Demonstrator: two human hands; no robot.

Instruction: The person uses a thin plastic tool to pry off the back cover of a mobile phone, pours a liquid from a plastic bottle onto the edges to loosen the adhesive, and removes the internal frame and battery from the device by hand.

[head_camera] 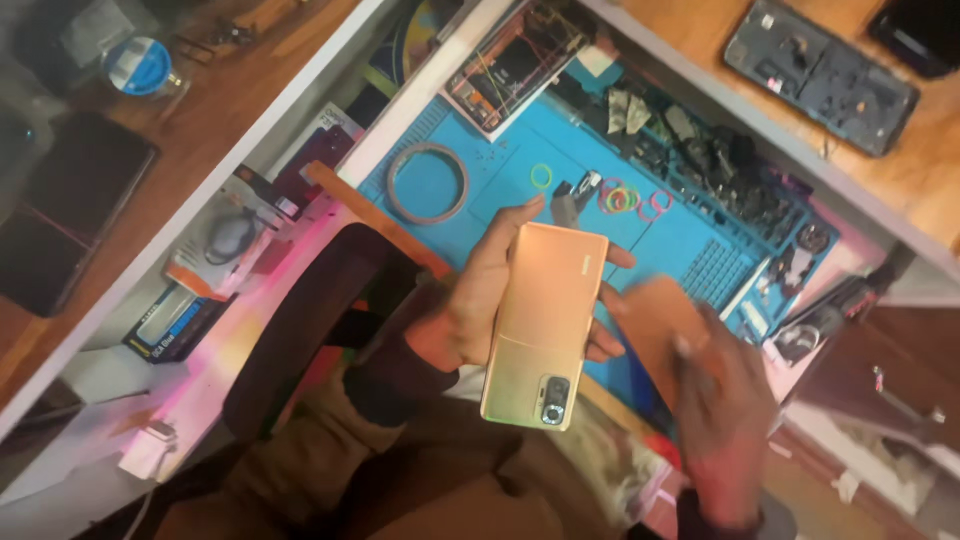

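My left hand [465, 305] grips a gold smartphone [545, 320] by its edges, back side up, with the camera block at the end nearest me. My right hand [725, 430] is blurred at the lower right and holds a flat orange-brown card-like piece [655, 325] just right of the phone. Whether that piece touches the phone I cannot tell. Both hands hover above the near edge of a blue work mat [500, 170].
The mat carries a grey ring [428, 183], several coloured rubber bands [620, 198], small dark parts [700, 150] and an opened device [510, 65]. Another opened phone [820, 72] lies on the wooden top. A black chair back [300, 330] and boxes [215, 255] stand at the left.
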